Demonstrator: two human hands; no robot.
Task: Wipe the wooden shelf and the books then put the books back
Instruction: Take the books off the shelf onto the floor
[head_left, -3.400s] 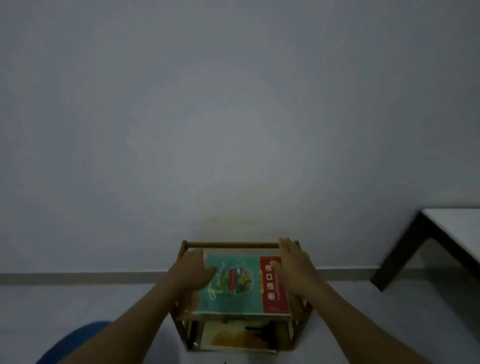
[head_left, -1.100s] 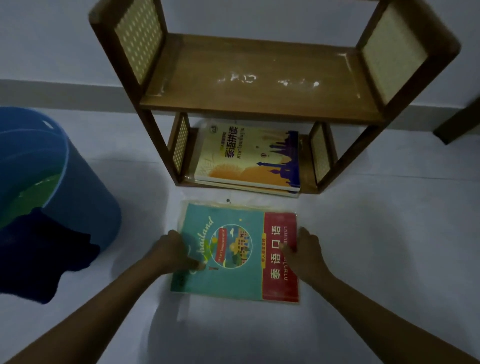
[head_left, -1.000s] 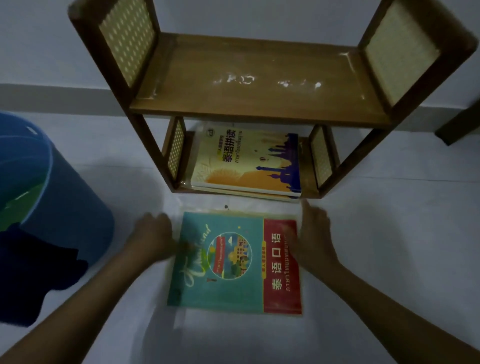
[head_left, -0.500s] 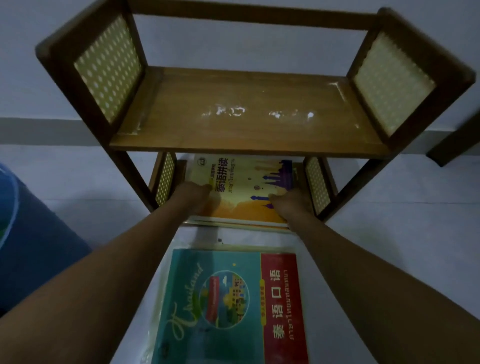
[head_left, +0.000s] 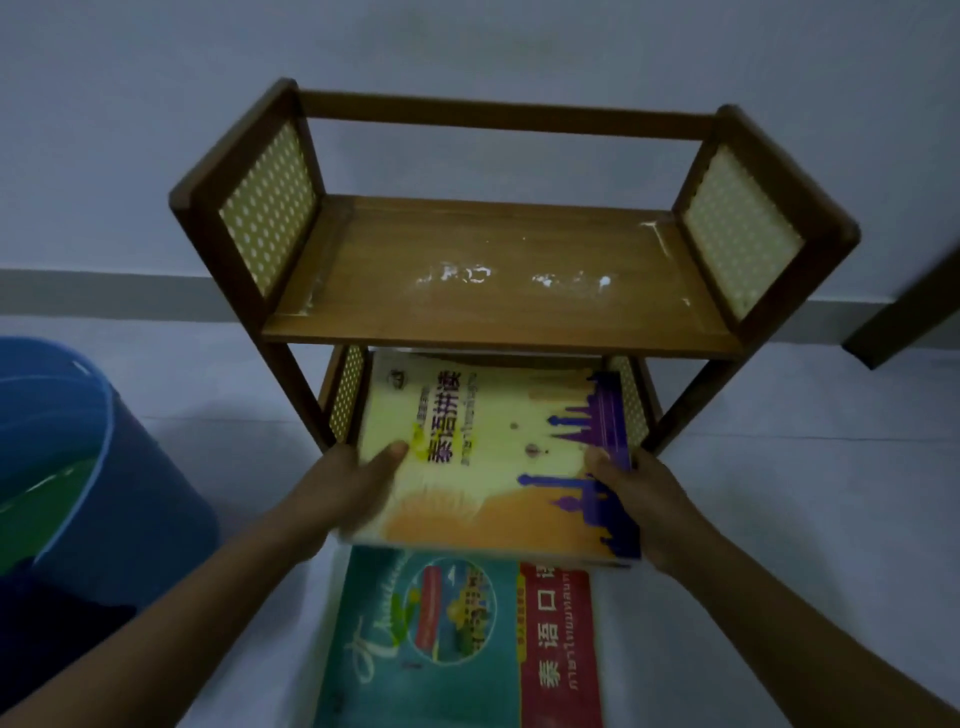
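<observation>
A small two-tier wooden shelf (head_left: 498, 312) with woven side panels stands against the wall; white smears mark its bare upper board. A yellow and orange book (head_left: 493, 457) with purple towers sticks halfway out of the lower tier. My left hand (head_left: 348, 493) grips its left edge, thumb on the cover. My right hand (head_left: 639, 493) grips its right edge. A teal and red book (head_left: 457, 644) lies flat on the floor just in front, partly under the yellow one.
A blue bucket (head_left: 119, 467) holding water stands on the floor at the left, with a dark cloth (head_left: 52, 623) draped over its near rim. A dark table leg (head_left: 904, 322) is at the right by the wall. Pale floor surrounds the shelf.
The teal and red book went from the upper board to the floor. Both hands then reached into the lower tier and have drawn the yellow book outward toward me.
</observation>
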